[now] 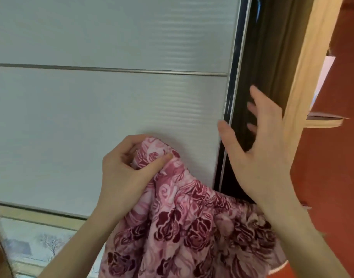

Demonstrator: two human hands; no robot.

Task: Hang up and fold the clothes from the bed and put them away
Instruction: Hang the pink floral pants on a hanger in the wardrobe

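Two hands were in view as we stood close against a pale, ribbed sliding wardrobe door (pixel 112 109). Our left hand (pixel 128 169) was bunched tight around a gathered fold of a pink garment with dark red roses (pixel 184 227), thumb pressed over the cloth, and it held that bunch up in front of the lower part of the door. The rest of the garment hung down from that grip and spread to the right, passing under our right forearm. Our right hand (pixel 258 155) was spread wide with its fingers straight and apart, holding nothing, set at the metal edge of the door (pixel 230 109), with the fingertips over the dark gap (pixel 258 57) beside it. We could not tell whether the palm touched that edge. A light wooden frame (pixel 310 57) rose just right of the gap, and beyond it lay a reddish-brown surface (pixel 336 177).
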